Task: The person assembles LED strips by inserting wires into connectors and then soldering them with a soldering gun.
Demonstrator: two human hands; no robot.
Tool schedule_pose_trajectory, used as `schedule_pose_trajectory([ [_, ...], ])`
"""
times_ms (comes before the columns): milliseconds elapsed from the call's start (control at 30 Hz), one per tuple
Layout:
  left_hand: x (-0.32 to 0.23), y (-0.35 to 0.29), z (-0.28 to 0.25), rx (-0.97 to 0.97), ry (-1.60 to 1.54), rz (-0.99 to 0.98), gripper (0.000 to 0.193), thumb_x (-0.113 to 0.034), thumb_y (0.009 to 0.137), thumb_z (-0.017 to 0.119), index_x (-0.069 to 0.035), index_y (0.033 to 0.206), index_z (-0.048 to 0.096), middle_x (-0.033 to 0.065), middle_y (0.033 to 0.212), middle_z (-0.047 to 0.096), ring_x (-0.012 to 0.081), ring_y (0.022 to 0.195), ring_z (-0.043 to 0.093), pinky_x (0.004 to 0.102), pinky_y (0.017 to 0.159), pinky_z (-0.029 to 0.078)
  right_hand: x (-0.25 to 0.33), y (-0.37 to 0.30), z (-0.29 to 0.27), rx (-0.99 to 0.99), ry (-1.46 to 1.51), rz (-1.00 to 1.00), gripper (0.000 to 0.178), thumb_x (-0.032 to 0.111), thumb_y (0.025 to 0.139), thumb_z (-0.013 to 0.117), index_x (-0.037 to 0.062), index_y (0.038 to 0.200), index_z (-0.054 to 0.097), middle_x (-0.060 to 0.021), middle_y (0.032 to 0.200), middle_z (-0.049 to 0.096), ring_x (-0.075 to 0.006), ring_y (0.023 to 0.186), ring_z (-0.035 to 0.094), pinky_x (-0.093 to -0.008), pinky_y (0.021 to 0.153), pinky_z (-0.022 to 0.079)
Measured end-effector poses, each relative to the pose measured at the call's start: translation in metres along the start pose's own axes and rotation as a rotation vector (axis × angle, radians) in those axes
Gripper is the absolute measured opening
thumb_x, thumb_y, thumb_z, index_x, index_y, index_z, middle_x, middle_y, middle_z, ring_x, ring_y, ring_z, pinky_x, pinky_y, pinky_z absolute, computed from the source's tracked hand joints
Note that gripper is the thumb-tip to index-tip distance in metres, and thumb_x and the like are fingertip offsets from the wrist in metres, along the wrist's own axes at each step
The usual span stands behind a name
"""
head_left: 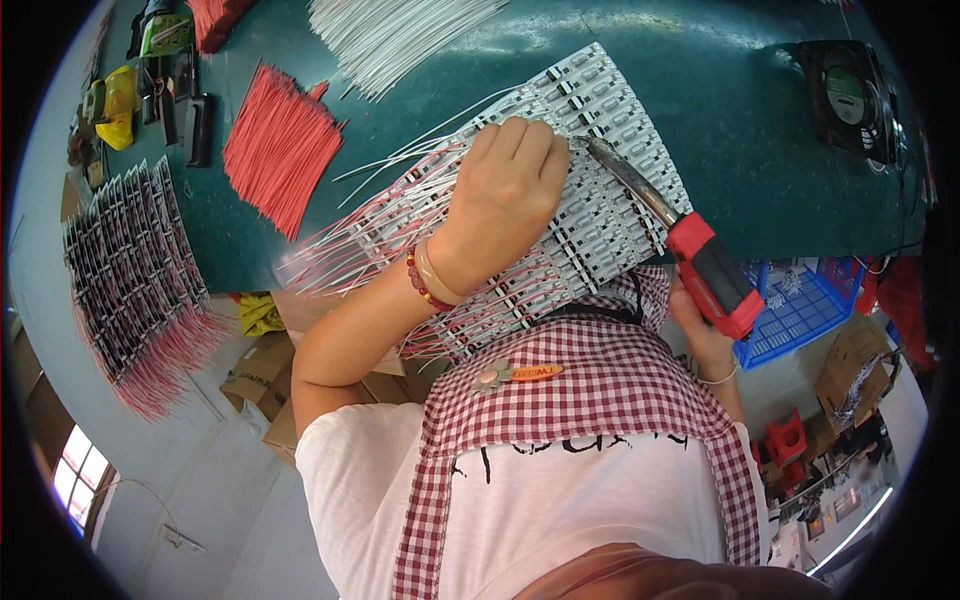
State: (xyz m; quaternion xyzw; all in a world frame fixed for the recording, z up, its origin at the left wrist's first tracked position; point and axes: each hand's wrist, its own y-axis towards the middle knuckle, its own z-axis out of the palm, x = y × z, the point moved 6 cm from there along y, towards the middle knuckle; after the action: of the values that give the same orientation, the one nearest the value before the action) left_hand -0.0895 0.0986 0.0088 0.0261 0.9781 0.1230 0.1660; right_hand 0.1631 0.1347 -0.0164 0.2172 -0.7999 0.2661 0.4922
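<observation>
A large panel of small circuit boards (640, 150) lies tilted on the green table, its near corner by the checked apron. Many red and white wires (350, 230) trail off its left side. My left hand (510, 190) is closed over the panel, fingertips pressed together near its middle; what they pinch is hidden behind the fingers. In my right hand (690, 320) is a soldering gun (712, 275) with a red and black handle. Its metal tip touches or nearly touches the panel just right of my left fingertips. The gun's handle partly covers that hand.
Bundles of red wires (282, 150) and white wires (395, 35) lie on the table beyond. A wired panel stack (135, 280) sits at the left. A black fan (848, 100) stands at the far right, and a blue basket (800, 325) is below the table edge.
</observation>
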Motion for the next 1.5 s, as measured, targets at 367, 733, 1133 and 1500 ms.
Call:
schedule_pose_trajectory([
  [367,0.001,-0.001,0.003,0.033,0.038,0.0,0.026,-0.004,0.075,0.063,0.0,0.1,0.066,0.0077,0.083,0.051,0.0236,0.078,0.053,0.0356,0.069,0.043,0.0,-0.001,-0.002,0.001,0.075,0.048,0.021,0.005,0.078,0.073,0.0014,0.099,0.069,-0.0072,0.084,0.068,-0.0186,0.072,0.065,-0.0316,0.067,0.052],
  [733,-0.009,-0.006,0.0,-0.05,-0.096,-0.005,0.029,-0.001,0.071,0.064,0.001,0.099,0.067,0.0079,0.08,0.053,0.024,0.075,0.053,0.0355,0.067,0.044,-0.024,-0.024,-0.006,-0.008,0.327,0.153,0.021,0.002,0.085,0.07,-0.0011,0.106,0.068,-0.0053,0.089,0.068,-0.0129,0.078,0.062,-0.0295,0.069,0.05],
  [1133,-0.008,-0.008,0.002,-0.058,-0.058,-0.028,0.025,0.0,0.071,0.065,0.0,0.096,0.068,0.0078,0.08,0.051,0.0235,0.073,0.053,0.0354,0.066,0.044,-0.019,-0.022,-0.004,0.032,0.012,0.092,0.026,0.011,0.075,0.077,0.0028,0.098,0.069,-0.0088,0.084,0.066,-0.0226,0.069,0.064,-0.0322,0.064,0.051],
  [1500,-0.009,-0.007,0.001,-0.014,0.013,0.025,0.022,-0.008,0.072,0.06,0.0,0.092,0.062,0.0085,0.082,0.049,0.0235,0.079,0.051,0.0341,0.069,0.042,-0.028,-0.035,-0.016,-0.062,0.104,0.125,0.02,0.008,0.079,0.073,0.0005,0.098,0.071,-0.0097,0.085,0.071,-0.0221,0.073,0.067,-0.0324,0.069,0.053],
])
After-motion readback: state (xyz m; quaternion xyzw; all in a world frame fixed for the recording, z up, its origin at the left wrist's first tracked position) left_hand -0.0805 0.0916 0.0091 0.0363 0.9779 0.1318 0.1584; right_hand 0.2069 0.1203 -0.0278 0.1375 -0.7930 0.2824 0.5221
